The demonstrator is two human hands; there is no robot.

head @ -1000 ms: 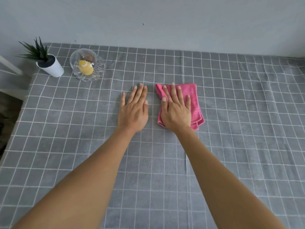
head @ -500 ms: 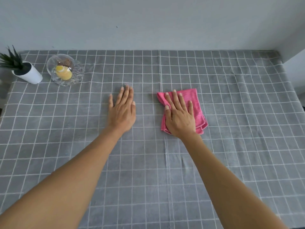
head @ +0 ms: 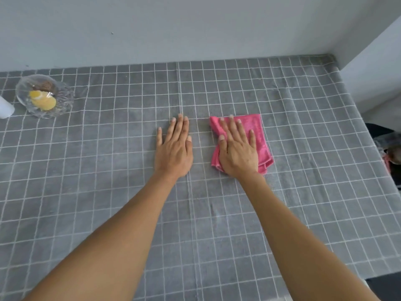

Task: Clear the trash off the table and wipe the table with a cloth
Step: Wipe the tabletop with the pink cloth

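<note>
The right hand (head: 237,152), fingers flat, has slid the cloth (head: 259,135) rightward, away from the flat, empty left hand (head: 173,149). Wiping the tabletop (head: 108,170) looks underway.

right hand (head: 237,152) flat on pink cloth (head: 258,135), mid-table (head: 303,148) | left hand (head: 174,148) flat beside | glass bowl (head: 63,98) far-left corner

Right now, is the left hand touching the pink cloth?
Apart. The head view shows the left hand flat on the tablecloth, with a strip of grey checks between its thumb and the pink cloth.
</note>
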